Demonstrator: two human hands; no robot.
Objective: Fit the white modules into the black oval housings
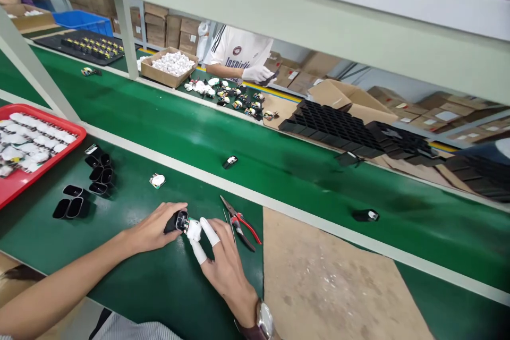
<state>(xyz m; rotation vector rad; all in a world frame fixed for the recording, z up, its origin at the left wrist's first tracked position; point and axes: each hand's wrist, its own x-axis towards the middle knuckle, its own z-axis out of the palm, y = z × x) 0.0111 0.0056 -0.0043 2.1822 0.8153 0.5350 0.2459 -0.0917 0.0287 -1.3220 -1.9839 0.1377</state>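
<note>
My left hand point(153, 228) is closed round a small black housing point(173, 222), its open end facing right. With white-covered fingertips, my right hand point(221, 255) pinches a small circuit board with a white blob point(194, 229) at the mouth of that housing. Just right of my right hand, red-handled pliers point(241, 223) lie on the green table, beside what seems to be a thin metal tool. Behind my hands rests another small board with a white top point(158, 180). Several empty black housings point(68, 207) stand to the left.
A red tray point(75, 141) of white-topped parts sits at the left. Cardboard point(330, 276) covers the table at right. Beyond a pale rail, a green belt point(191, 133) carries a few black pieces. Across it, a person point(243, 53) handles a dark part near boards and black trays point(334, 127).
</note>
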